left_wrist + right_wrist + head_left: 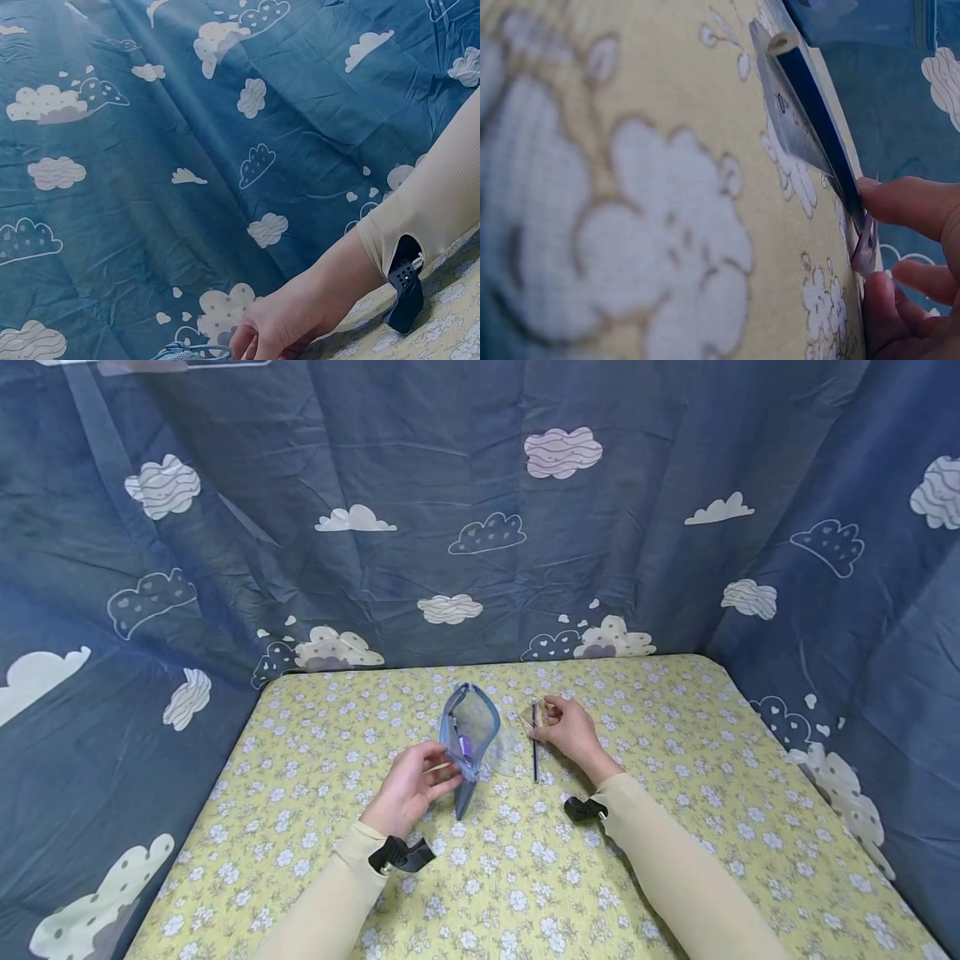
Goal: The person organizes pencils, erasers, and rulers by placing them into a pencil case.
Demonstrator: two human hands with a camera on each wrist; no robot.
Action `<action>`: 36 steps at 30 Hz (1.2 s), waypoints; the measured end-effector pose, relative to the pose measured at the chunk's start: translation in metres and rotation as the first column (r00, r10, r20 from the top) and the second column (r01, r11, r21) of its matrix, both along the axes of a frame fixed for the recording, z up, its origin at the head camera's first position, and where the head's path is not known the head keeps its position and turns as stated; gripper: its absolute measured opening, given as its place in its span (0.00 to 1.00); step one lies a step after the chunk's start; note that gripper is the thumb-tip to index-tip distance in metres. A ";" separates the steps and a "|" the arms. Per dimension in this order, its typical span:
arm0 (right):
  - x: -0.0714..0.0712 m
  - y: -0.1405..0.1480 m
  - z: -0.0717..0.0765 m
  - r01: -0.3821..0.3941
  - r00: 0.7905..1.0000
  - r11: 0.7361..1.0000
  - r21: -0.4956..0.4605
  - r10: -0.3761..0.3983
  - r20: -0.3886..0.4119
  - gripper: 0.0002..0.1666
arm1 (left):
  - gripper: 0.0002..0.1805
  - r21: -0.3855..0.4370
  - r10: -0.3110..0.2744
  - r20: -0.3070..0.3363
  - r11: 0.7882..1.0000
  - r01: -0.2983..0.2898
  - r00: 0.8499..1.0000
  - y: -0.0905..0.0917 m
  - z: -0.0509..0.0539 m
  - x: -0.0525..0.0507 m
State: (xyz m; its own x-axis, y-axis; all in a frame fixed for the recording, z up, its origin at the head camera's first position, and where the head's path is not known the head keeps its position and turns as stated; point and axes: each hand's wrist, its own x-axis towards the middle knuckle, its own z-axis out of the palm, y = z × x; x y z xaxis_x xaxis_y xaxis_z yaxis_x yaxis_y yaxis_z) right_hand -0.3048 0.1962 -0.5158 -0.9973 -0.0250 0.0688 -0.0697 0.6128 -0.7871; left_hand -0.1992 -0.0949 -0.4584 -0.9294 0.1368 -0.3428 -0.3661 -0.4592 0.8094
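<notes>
My left hand [411,785] grips the near left side of a blue pencil case [492,703], whose mouth gapes upward. A purple item [466,747] and a dark slim item lie inside. In the left wrist view, only the case's edge [191,351] shows beside the left hand [296,315]. To the right, my right hand [573,731] reaches down over a dark blue pencil [536,760] on the cloth. Thumb and finger of the right hand [915,262] pinch a small pinkish, partly see-through piece [865,247] by the pencil [814,94]; its kind is unclear.
A clear plastic drawing tool [504,753] with printed marks lies between case and pencil. Beneath everything spreads a yellow flowered cloth [300,735]. Dark blue curtains [420,485] with cloud prints stand at the back and both sides.
</notes>
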 end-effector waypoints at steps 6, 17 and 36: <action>-0.001 0.001 -0.001 -0.004 1.000 1.000 -0.012 0.004 0.005 0.46 | 0.09 0.004 0.006 0.003 1.000 -0.006 1.000 0.001 -0.001 0.000; -0.001 0.002 -0.002 -0.001 1.000 0.999 -0.048 0.002 0.007 0.44 | 0.08 0.012 0.012 0.018 1.000 -0.012 1.000 0.001 0.001 0.001; 0.006 0.006 -0.003 0.045 0.998 0.999 -0.011 -0.046 -0.044 0.25 | 0.09 0.007 0.026 0.016 1.000 -0.026 1.000 0.003 0.000 0.002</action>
State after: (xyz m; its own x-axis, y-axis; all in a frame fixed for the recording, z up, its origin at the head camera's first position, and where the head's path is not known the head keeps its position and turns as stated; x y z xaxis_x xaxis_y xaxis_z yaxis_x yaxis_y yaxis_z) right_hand -0.2992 0.2022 -0.5185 -0.9934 0.0211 0.1125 -0.0766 0.6080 -0.7902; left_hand -0.1973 -0.0920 -0.4583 -0.9273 0.1148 -0.3563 -0.3663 -0.4747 0.8003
